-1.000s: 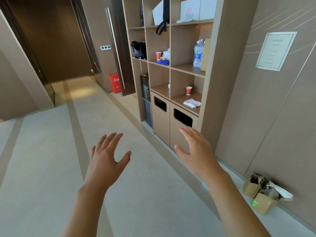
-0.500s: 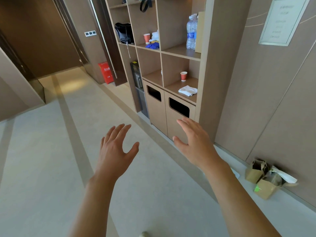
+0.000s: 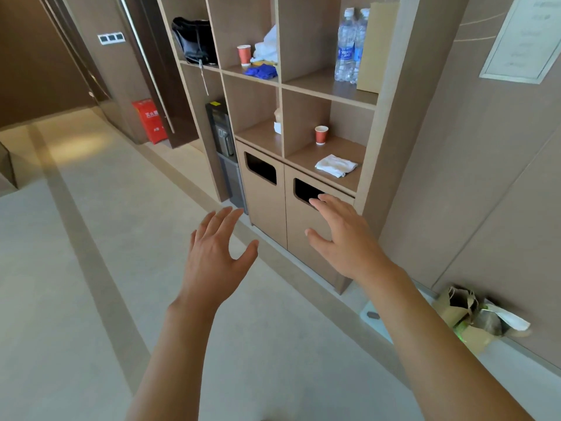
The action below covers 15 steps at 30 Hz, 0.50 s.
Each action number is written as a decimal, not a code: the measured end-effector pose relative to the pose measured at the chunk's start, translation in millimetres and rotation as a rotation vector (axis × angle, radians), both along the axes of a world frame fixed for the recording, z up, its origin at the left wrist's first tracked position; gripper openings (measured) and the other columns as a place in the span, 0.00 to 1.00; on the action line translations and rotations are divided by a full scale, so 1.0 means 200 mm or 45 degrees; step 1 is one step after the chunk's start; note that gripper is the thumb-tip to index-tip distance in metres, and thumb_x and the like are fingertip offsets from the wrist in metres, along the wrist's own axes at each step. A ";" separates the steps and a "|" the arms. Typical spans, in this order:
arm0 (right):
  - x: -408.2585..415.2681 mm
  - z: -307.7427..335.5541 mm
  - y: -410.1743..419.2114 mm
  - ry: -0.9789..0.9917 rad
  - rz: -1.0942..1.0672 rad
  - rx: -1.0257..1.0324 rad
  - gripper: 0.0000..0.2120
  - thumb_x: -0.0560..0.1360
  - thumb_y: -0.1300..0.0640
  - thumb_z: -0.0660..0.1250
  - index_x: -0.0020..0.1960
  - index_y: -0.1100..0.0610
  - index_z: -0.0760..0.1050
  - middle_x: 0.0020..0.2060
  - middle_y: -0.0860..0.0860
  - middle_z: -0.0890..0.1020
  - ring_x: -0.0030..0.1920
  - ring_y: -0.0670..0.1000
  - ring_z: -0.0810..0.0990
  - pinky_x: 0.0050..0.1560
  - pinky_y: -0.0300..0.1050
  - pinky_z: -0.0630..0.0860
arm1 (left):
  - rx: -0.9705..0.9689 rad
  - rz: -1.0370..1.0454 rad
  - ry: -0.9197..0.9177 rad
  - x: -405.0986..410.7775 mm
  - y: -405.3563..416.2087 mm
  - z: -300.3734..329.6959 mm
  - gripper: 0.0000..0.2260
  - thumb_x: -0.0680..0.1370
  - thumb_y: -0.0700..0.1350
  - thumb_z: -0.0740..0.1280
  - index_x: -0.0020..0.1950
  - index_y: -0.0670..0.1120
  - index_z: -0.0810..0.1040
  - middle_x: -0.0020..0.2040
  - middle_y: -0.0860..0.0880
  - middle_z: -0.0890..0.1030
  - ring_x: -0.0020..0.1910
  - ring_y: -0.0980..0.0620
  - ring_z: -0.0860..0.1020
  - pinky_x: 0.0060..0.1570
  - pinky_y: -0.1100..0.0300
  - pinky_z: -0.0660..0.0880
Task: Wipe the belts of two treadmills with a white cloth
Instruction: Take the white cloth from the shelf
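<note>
Floor (image 3: 76, 268): broad open run on the left, leading off down the corridor; ample room to step or turn there.
Left hand (image 3: 217, 253): raised over the floor, fingers spread and relaxed, holding nothing.
Bin doors (image 3: 273, 214): two slotted fronts below the shelf; their top edge lies between the hands and the cloth, so a reach should rise over it.
Right hand (image 3: 343, 238): fingers straight and apart, empty, in front of the right bin door and nearest the cloth.
Cloth (image 3: 335, 166): folded white, flat on the lowest open shelf (image 3: 306, 154), near its front edge.
Cup (image 3: 321, 135): upright behind the cloth, apart from it; a low grasp from the front should spare it.
Step, as judged: fetching the cloth; no treadmills in view.
Bags (image 3: 467, 317): on the floor by the right wall, narrowing that side.
</note>
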State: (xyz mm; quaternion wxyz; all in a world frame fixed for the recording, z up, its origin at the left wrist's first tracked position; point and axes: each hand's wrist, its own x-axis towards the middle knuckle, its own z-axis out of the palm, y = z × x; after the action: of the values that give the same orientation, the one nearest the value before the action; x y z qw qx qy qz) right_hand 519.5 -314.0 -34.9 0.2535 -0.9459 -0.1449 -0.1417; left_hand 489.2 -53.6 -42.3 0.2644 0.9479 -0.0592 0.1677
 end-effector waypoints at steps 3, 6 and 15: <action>0.19 0.02 0.12 0.007 -0.027 0.008 0.28 0.81 0.44 0.63 0.78 0.51 0.64 0.76 0.46 0.65 0.76 0.50 0.63 0.73 0.53 0.65 | 0.034 -0.054 0.013 0.22 0.11 0.00 0.31 0.79 0.65 0.60 0.81 0.57 0.65 0.80 0.53 0.68 0.82 0.45 0.61 0.77 0.36 0.64; 0.34 0.02 0.20 -0.025 -0.034 -0.003 0.28 0.81 0.44 0.63 0.78 0.50 0.64 0.74 0.45 0.67 0.74 0.49 0.65 0.71 0.53 0.68 | 0.042 -0.092 0.021 0.40 0.18 -0.01 0.30 0.79 0.66 0.60 0.81 0.59 0.64 0.80 0.53 0.68 0.82 0.45 0.62 0.76 0.34 0.65; 0.76 -0.05 0.14 -0.021 -0.086 -0.016 0.26 0.79 0.45 0.63 0.74 0.52 0.67 0.69 0.44 0.71 0.68 0.50 0.71 0.65 0.54 0.73 | 0.045 -0.148 0.053 0.86 0.14 -0.08 0.29 0.81 0.64 0.63 0.80 0.57 0.65 0.80 0.53 0.69 0.81 0.45 0.62 0.76 0.35 0.65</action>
State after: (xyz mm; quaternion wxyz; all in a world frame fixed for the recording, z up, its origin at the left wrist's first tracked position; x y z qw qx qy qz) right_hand 672.2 -285.0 -44.9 0.2414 -0.9506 -0.1160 -0.1571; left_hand 660.6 -25.3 -58.2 0.2580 0.9507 -0.1115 0.1313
